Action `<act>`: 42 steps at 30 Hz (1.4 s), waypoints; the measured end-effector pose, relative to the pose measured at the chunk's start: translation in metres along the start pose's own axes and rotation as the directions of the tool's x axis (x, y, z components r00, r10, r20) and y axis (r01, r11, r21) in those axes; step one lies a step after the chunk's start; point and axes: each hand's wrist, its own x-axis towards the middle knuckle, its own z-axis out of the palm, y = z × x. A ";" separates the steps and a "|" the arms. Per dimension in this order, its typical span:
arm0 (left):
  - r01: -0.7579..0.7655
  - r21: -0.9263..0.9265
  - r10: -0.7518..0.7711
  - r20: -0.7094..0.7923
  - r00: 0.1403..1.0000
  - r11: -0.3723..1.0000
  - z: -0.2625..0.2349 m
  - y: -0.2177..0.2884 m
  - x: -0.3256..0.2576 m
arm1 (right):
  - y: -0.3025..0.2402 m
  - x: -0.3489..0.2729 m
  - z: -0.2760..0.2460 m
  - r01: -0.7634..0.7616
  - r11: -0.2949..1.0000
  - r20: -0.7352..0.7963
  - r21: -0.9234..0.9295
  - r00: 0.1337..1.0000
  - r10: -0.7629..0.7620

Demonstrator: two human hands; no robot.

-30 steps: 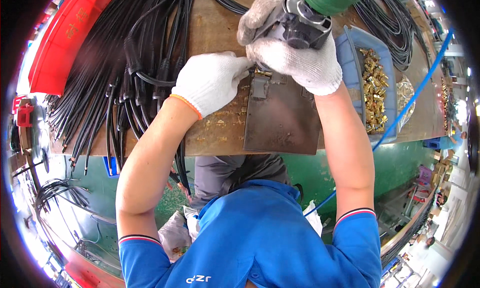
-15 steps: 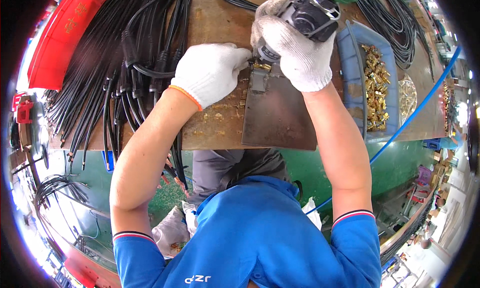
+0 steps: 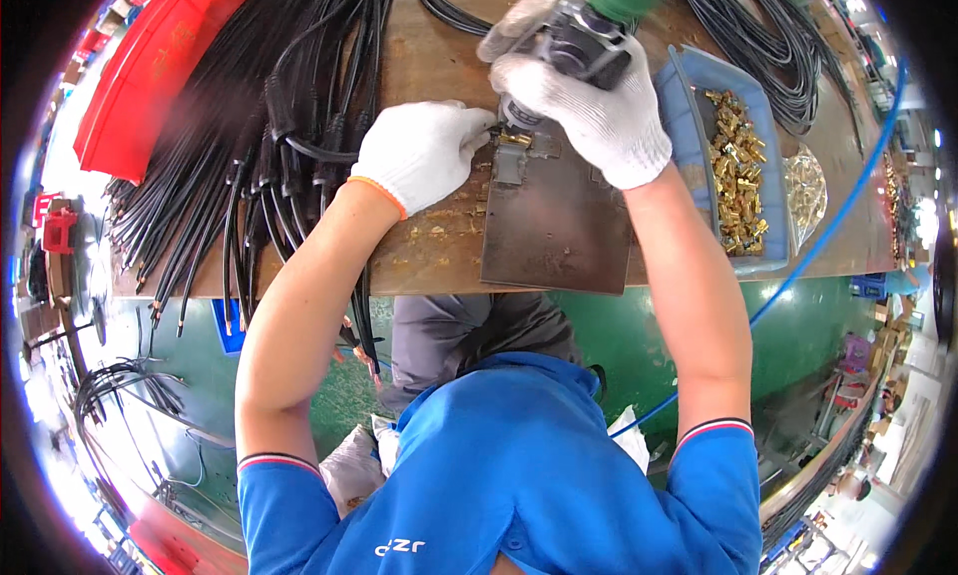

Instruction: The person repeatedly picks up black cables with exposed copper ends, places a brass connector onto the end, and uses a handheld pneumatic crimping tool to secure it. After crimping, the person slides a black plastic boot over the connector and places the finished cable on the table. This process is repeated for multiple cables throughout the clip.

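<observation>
My right hand [image 3: 589, 106], in a white knit glove, grips a green and black power tool [image 3: 584, 51] from above. The tool's silver lower end [image 3: 521, 113] stands over a small metal fixture on a dark steel plate [image 3: 554, 226]. A brass fitting [image 3: 516, 139] lies in the fixture, just under the tool. To its left, my gloved left hand [image 3: 424, 156] is closed, thumb and fingers pinched at a dark end beside the fitting. That end looks like a black cable [image 3: 324, 150], which runs under the hand; the fingers hide most of it.
A thick bundle of black cables [image 3: 215, 146] covers the bench's left side, beside a red bin [image 3: 150, 76]. On the right are a blue bin [image 3: 689, 141] of brass fittings, a clear bag [image 3: 805, 196] and coiled black cables [image 3: 763, 46]. A blue hose [image 3: 838, 226] crosses the right edge.
The tool and my right hand have shifted slightly left in the picture, and the tool's body looks tilted more. My left hand stays pinched by the fitting. The whole view has shifted a little.
</observation>
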 end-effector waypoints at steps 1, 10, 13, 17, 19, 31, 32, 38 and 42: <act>0.018 0.000 -0.018 0.024 1.000 1.000 -0.002 0.001 -0.001 | 0.000 0.002 0.003 0.017 1.000 0.020 -0.012 1.000 -0.017; 0.061 0.010 -0.062 0.022 0.998 0.998 -0.025 0.007 -0.009 | -0.047 -0.007 -0.042 0.175 0.983 -0.265 0.050 0.952 -0.156; 0.008 -0.143 -0.012 -0.026 1.000 0.990 -0.044 0.013 -0.013 | -0.076 -0.011 -0.111 0.151 0.988 -0.347 -0.009 0.927 -0.145; 0.023 -0.262 -0.021 0.010 1.000 0.965 -0.063 0.034 -0.017 | -0.072 -0.026 -0.195 -0.056 0.998 -0.587 0.000 0.808 0.045; 0.010 -0.269 -0.007 0.015 1.000 0.963 -0.066 0.038 -0.019 | -0.056 -0.041 -0.214 -0.283 0.959 -0.734 -0.006 0.653 0.188; 0.069 -0.327 -0.053 0.056 0.997 0.942 -0.073 0.049 -0.026 | -0.008 -0.094 -0.227 -0.421 -0.238 -0.298 -0.875 0.858 -0.419; 0.089 -0.334 -0.069 0.071 0.995 0.938 -0.075 0.051 -0.026 | -0.016 -0.087 -0.197 -0.390 0.090 -0.392 -0.916 0.829 -0.398; 0.083 -0.308 -0.068 0.060 0.996 0.948 -0.070 0.057 -0.022 | -0.027 -0.080 -0.027 -0.300 0.912 -0.048 -0.279 0.953 0.299; 0.054 -0.289 -0.041 0.049 0.998 0.956 -0.069 0.057 -0.026 | -0.006 -0.084 -0.004 -0.363 0.929 -0.021 -0.073 0.932 0.362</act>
